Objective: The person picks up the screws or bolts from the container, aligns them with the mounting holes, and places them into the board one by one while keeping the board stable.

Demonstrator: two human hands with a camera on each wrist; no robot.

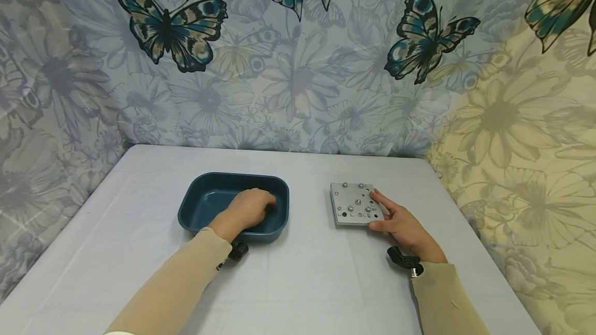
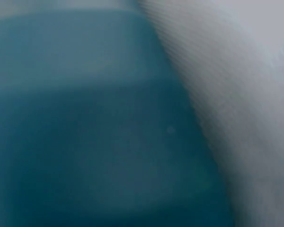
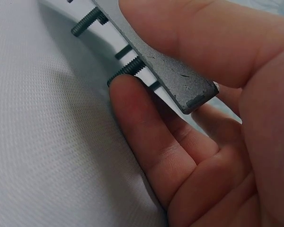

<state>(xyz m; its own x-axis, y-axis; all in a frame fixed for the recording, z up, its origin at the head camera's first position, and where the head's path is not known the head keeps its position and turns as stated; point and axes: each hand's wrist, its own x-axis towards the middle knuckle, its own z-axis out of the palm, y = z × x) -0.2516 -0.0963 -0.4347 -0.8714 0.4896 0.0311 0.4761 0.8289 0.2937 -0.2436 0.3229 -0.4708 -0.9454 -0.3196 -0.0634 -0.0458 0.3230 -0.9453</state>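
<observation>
A dark teal tray [image 1: 195, 198] sits left of centre on the white-covered table. My left hand [image 1: 261, 206] reaches into it with the fingers curled down at the right end; a small dark thing [image 1: 270, 210] shows at the fingertips, and whether it is held I cannot tell. The left wrist view is only a blur of teal tray [image 2: 85, 118] and white cloth [image 2: 246, 94]. My right hand [image 1: 385, 216] pinches the near right corner of a square grey metal plate [image 1: 354, 201] studded with screws. The thumb [image 3: 203, 38] lies on top, fingers [image 3: 142, 127] underneath, and that edge [image 3: 180, 80] is lifted off the cloth. Screw shanks [image 3: 128, 68] stick out below.
The white tablecloth [image 1: 302, 278] covers the table, which is walled at the back and both sides by a butterfly-and-flower printed cloth [image 1: 298, 66]. Black camera mounts sit on the left wrist [image 1: 237, 251] and the right wrist [image 1: 405, 260].
</observation>
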